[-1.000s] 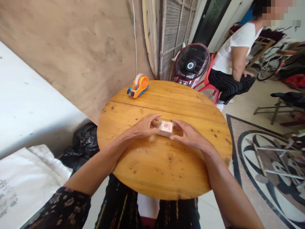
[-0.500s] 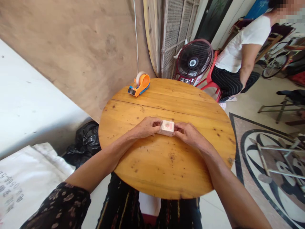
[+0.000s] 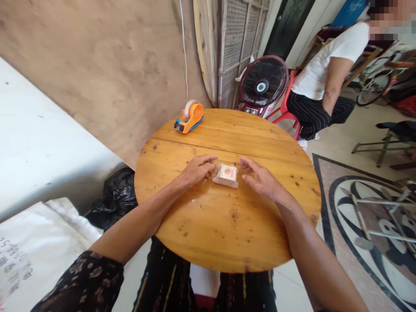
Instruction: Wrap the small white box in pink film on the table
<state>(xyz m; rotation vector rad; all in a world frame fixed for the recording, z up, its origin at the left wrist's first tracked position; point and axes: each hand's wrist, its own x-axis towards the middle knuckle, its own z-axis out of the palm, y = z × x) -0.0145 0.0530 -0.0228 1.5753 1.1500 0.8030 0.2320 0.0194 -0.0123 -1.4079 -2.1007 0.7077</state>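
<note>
A small white box in clear plastic wrap (image 3: 226, 174) lies on the round wooden table (image 3: 208, 229), with a reddish mark on its top. Just left of it, my left hand (image 3: 198, 170) rests with fingers stretched out, apart from the box. On the other side my right hand (image 3: 258, 177) is held open, its thumb and fingers spread beside the box without gripping it. Farther back on the table stands an orange tape dispenser (image 3: 191, 117) with a roll of tape in it.
Behind the table is a dark red fan (image 3: 264, 82). A person in a white shirt (image 3: 333, 60) sits on a red chair (image 3: 286, 108) at the back right. Black plastic bags (image 3: 117, 195) and a white sack (image 3: 45, 247) lie to the left. A wooden board leans behind the table.
Both hands have let go of the wrapped box and moved slightly apart, fingers opening. The box now lies free on the table.
</note>
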